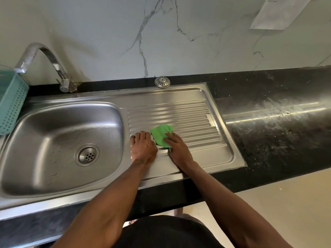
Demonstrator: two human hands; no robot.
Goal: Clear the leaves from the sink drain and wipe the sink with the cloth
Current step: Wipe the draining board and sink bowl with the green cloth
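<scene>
Head view: a green cloth (162, 134) is pressed flat onto the ribbed drainboard (193, 122) of a steel sink (111, 183) by the right hand (176, 148), whose straight fingers are laid across the cloth's near right part. The left hand (142, 146) is rested palm down just left of the cloth, fingers slightly bent on the bare ribs, with nothing held. The basin (53, 140) lies to the left, and no leaves are seen on its drain (87, 155). A drain cover (162, 81) is set on the dark worktop (268, 122) at the far edge, right of the tap (44, 58); a teal basket (10, 102) stands at far left.

The cloth is judged thin, light and limp, likely to bunch and snag on the ribs. It is best held down under a flat palm at its middle, or gathered and pinched at a loose far corner when lifted. The steel is judged slick where wet.
</scene>
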